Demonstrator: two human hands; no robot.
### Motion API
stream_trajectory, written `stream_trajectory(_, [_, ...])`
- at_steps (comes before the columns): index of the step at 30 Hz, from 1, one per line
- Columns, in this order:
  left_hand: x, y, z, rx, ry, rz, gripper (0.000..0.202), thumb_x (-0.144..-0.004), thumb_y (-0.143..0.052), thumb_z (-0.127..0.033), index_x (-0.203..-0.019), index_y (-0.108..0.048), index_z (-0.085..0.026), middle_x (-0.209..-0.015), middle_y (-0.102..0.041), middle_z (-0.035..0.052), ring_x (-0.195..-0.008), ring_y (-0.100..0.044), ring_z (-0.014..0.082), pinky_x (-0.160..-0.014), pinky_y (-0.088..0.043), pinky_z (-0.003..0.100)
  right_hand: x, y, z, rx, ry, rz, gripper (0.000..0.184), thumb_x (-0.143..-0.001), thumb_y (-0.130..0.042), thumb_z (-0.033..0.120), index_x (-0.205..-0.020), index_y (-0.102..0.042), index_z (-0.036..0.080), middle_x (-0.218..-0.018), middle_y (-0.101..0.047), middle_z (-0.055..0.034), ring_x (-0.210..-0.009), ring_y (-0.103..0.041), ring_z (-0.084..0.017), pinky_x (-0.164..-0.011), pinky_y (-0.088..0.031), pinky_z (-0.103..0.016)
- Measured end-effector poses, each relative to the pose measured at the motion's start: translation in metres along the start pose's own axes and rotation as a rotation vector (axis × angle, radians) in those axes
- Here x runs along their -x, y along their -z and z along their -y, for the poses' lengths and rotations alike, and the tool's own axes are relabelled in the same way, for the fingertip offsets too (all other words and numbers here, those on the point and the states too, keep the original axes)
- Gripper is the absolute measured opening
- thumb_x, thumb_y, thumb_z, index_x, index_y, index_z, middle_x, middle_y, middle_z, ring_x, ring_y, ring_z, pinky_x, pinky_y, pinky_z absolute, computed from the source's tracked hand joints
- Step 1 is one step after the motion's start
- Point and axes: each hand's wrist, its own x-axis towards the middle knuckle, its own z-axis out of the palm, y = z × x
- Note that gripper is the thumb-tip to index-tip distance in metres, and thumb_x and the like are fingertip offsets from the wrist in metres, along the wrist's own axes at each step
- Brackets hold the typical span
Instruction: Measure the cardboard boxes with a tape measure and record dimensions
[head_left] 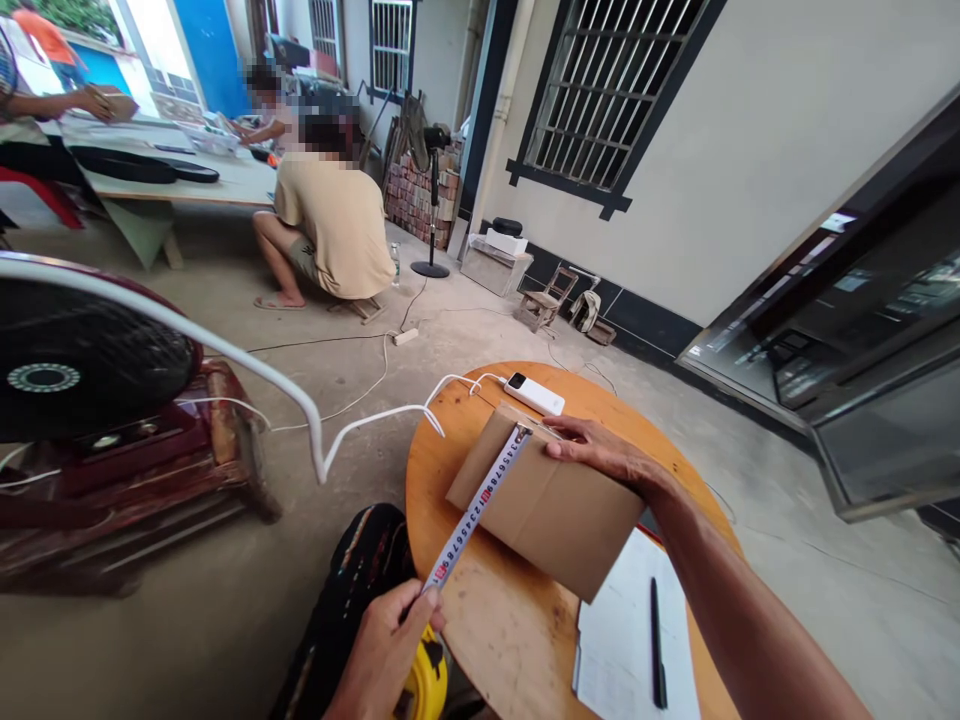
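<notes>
A brown cardboard box [551,505] rests on a round wooden table. Across its left part runs the extended blade of a tape measure [427,680], its hooked end at the box's far edge. My left hand [386,640] is closed around the tape measure, thumb on the blade and the yellow case partly hidden beneath. My right hand [600,450] grips the box at its far right edge, with the thumb on the top face and the fingertips close to the hook; the finger undersides are hidden.
The wooden table [517,640] also bears a white power bank [535,394] with a cable, papers [634,640] and a black pen [658,640]. At left stands a fan [82,370] with a pale curved bar before it. Farther back, a person [330,215] sits by a long table [225,185].
</notes>
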Motion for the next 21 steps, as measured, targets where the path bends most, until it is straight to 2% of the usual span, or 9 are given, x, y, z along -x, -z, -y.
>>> stream_trajectory(9, [-0.007,-0.003,0.008,0.038,0.002,-0.001,0.042,-0.078,-0.049,-0.053,-0.061,-0.06,-0.016,-0.058,-0.053,-0.0005,-0.056,-0.044,0.0152,-0.053,-0.031,0.024,-0.002,0.002,-0.004,0.008,0.007,0.035,0.067,-0.07,-0.064,0.058,-0.128,-0.054,0.026,-0.122,-0.061,-0.0084,-0.104,-0.058,-0.031,-0.084,-0.047,-0.044])
stream_trajectory(16, [-0.005,-0.003,0.006,0.09,0.008,0.014,0.045,-0.078,-0.052,-0.056,-0.059,-0.058,-0.016,-0.053,-0.046,-0.0033,-0.05,-0.04,0.0126,-0.048,-0.029,0.022,-0.001,0.003,-0.006,0.021,0.02,0.018,0.066,-0.071,-0.064,0.059,-0.128,-0.054,0.027,-0.122,-0.061,-0.0078,-0.098,-0.062,-0.028,-0.079,-0.049,-0.04])
stream_trajectory(19, [0.0,0.002,0.007,0.134,0.011,0.042,0.044,-0.079,-0.052,-0.056,-0.063,-0.059,-0.016,-0.056,-0.049,-0.0028,-0.052,-0.042,0.0123,-0.048,-0.032,0.021,-0.005,0.011,-0.012,0.143,0.025,-0.019,0.072,-0.07,-0.063,0.061,-0.131,-0.05,0.026,-0.124,-0.06,-0.0085,-0.102,-0.06,-0.03,-0.08,-0.047,-0.041])
stream_trajectory(21, [0.002,0.007,0.01,0.18,0.027,0.067,0.043,-0.081,-0.051,-0.055,-0.065,-0.06,-0.017,-0.058,-0.052,-0.0024,-0.052,-0.044,0.0123,-0.049,-0.034,0.021,-0.011,0.017,-0.015,0.307,0.057,-0.123,0.077,-0.069,-0.063,0.064,-0.133,-0.048,0.024,-0.127,-0.057,-0.01,-0.108,-0.057,-0.032,-0.085,-0.044,-0.043])
